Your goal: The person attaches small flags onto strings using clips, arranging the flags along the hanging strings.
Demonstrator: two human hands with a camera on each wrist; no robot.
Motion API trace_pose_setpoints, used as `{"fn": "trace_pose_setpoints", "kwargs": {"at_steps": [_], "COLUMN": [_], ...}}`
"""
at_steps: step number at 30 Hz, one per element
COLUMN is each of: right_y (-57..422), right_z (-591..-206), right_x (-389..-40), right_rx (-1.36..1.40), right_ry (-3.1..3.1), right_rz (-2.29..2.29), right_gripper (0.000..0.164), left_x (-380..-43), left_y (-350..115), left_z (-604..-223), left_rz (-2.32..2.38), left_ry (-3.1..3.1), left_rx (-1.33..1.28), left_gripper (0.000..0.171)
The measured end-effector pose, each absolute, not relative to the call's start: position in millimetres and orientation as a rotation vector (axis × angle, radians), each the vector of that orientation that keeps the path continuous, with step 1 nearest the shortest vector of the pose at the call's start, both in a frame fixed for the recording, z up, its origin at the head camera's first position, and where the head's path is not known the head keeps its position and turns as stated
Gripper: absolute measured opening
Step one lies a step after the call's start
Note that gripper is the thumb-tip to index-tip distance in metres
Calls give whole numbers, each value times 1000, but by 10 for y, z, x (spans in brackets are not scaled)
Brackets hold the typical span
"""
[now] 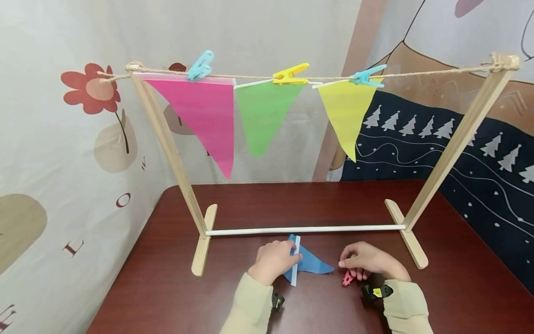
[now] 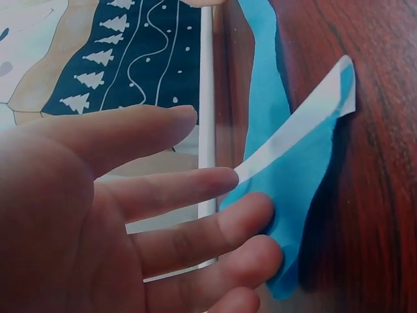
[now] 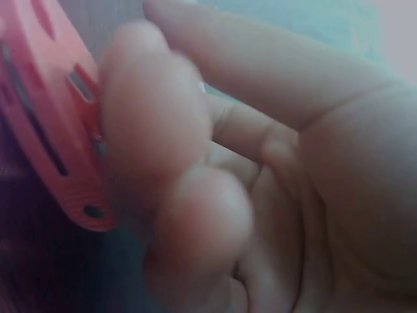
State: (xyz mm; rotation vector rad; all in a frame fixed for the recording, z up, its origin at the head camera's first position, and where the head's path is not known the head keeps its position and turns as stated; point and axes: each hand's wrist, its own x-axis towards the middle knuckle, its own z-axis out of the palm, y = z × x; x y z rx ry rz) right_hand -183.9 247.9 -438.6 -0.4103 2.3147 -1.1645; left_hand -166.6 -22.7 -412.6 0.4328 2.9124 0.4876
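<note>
My left hand (image 1: 275,259) rests its fingertips on a blue triangular flag (image 1: 314,260) with a white strip (image 1: 295,266) across it, lying on the table. In the left wrist view the left fingers (image 2: 251,218) are loosely bent over the blue cloth, the thumb apart from it. My right hand (image 1: 371,259) is low over the table, just right of the flag's tip. Beside its bent fingers is a red clothespin (image 3: 62,111), partly hidden by the hand in the head view. The right thumb is on the other side, apart from the clothespin.
A wooden stand with a left post (image 1: 167,144), a right post (image 1: 459,139) and a white bottom bar (image 1: 306,229) spans the table (image 1: 137,287). From its twine (image 1: 434,72) hang pink (image 1: 208,116), green (image 1: 264,113) and yellow (image 1: 347,111) flags under blue and yellow clothespins.
</note>
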Motion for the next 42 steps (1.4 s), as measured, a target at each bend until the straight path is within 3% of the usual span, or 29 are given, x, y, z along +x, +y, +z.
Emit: {"fn": "trace_pose_setpoints", "kwargs": {"at_steps": [16, 37, 42], "right_y": [2487, 2594, 2618], "right_z": [-4381, -4400, -4416], "right_x": [-1875, -1906, -1907], "right_rx": [-421, -380, -394], "right_ry": [2504, 2545, 2547], "right_rz": [-1127, -1029, -1029], "right_gripper": [23, 25, 24], "left_x": [-1627, -1669, -1646], "left_y": [-214, -261, -237], "left_z": [-4175, -4189, -4200], "left_rz": [503, 464, 424], "left_ry": [2878, 2758, 2798], "left_rx": [649, 725, 711], "left_gripper": [20, 29, 14]}}
